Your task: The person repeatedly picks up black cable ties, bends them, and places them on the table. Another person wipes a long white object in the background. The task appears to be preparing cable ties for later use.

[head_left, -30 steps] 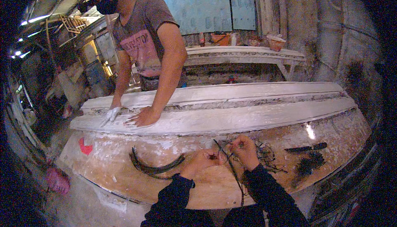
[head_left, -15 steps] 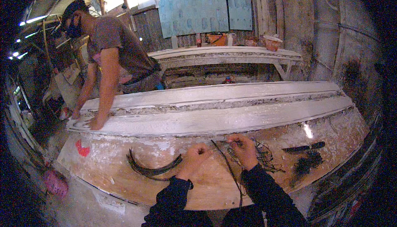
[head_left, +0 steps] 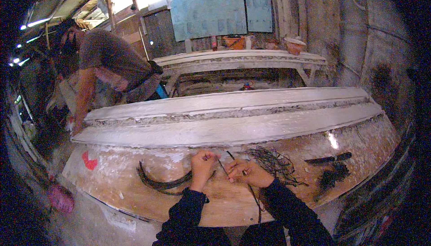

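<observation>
A thin dark strand (head_left: 222, 167) stretches between my two hands, above the wooden board. My left hand (head_left: 203, 169) is closed, pinching its upper end. Fingers of my right hand (head_left: 249, 173) are pressed together on its lower end. Another long black strip (head_left: 257, 201) passes by my right hand, its tip showing above the fingers and its tail lying toward the board's near edge. Beside my left wrist lies a curved bundle of black strands (head_left: 157, 184). A tangle of loose dark strands (head_left: 274, 161) spreads just beyond my right hand.
A dark-handled knife (head_left: 330, 158) and a black clump of fibres (head_left: 334, 175) lie at right on the wooden board (head_left: 134, 201). Behind it run long white-coated planks (head_left: 215, 126). Another person (head_left: 107, 62) bends over their left end. A red patch (head_left: 89, 161) marks the board.
My right hand has come down and left, nearer my left hand, which has risen slightly. The other person has bent lower and shifted left.
</observation>
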Demonstrator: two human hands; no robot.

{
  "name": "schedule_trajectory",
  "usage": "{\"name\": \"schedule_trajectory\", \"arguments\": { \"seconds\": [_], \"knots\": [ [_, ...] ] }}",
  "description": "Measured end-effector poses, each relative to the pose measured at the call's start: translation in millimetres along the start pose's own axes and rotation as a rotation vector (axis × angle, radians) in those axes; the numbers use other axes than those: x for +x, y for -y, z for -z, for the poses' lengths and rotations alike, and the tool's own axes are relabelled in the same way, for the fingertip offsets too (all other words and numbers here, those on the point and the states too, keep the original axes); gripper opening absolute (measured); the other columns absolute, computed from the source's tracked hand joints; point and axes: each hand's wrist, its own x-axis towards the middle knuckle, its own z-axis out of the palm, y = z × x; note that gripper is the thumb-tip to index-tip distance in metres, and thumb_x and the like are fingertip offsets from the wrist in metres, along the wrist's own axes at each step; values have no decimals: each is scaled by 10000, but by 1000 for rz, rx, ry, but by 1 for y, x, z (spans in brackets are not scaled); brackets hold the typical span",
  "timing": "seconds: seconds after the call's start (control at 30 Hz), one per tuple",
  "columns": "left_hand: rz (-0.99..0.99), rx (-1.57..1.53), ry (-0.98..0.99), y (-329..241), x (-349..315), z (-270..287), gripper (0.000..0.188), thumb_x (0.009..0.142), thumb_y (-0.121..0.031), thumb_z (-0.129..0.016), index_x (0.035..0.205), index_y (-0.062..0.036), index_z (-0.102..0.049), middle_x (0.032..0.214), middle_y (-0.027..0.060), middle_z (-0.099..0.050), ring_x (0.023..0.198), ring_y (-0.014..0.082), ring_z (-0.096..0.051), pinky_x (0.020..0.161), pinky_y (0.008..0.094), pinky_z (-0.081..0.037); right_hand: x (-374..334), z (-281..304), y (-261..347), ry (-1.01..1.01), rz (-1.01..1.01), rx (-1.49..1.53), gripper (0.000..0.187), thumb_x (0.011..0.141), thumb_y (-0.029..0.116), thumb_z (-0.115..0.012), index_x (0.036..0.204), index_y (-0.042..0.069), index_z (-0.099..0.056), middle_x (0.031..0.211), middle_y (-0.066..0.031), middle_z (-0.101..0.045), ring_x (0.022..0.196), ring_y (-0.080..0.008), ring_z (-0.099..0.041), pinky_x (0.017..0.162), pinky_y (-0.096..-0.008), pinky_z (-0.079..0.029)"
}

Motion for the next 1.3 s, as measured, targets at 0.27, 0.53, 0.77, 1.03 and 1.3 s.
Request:
{"name": "schedule_trajectory", "arguments": {
  "seconds": [0.27, 0.53, 0.77, 1.03, 1.3],
  "knots": [
    [17, 144, 113, 9, -3, -7, 42, 745, -18, -592, 742, 1, -630, 701, 52, -635, 598, 111, -559, 569, 238, -451, 0, 0, -2, -19, -16, 63, 60, 700, 91, -689, 728, 57, -648, 776, -32, -613, 823, -149, -549, 784, -276, -412],
    [-75, -20, 383, 13, -8, -9, 92, 778, -121, -623, 809, -35, -640, 785, 44, -617, 732, 131, -562, 683, 250, -441, 5, 9, -13, -419, 51, -3, 111, 728, 61, -646, 671, 51, -551, 749, -38, -606, 692, -99, -536, 634, -238, -424],
    [88, 241, 657, -23, -27, -6, 108, 814, -143, -544, 869, -65, -596, 788, 59, -599, 788, 205, -569, 749, 322, -445, 5, 18, -20, -718, -63, -181, 172, 725, 75, -653, 667, 63, -492, 616, 20, -473, 599, -61, -427, 558, -206, -371],
    [407, -557, 919, -13, -39, -13, 132, 810, -197, -594, 792, -72, -558, 691, -28, -491, 615, 67, -430, 538, 222, -355, 9, 22, -24, -779, 72, -230, 62, 749, 22, -585, 794, 39, -547, 692, 5, -512, 633, -80, -467, 593, -235, -404],
    [138, -158, 142, 21, -4, -3, 99, 742, -80, -656, 723, -46, -565, 672, -15, -555, 599, 58, -471, 574, 197, -395, 8, 22, -27, -622, 14, -91, 103, 807, 44, -557, 894, 39, -611, 869, -33, -591, 783, -132, -549, 748, -265, -439]
  ]
}}
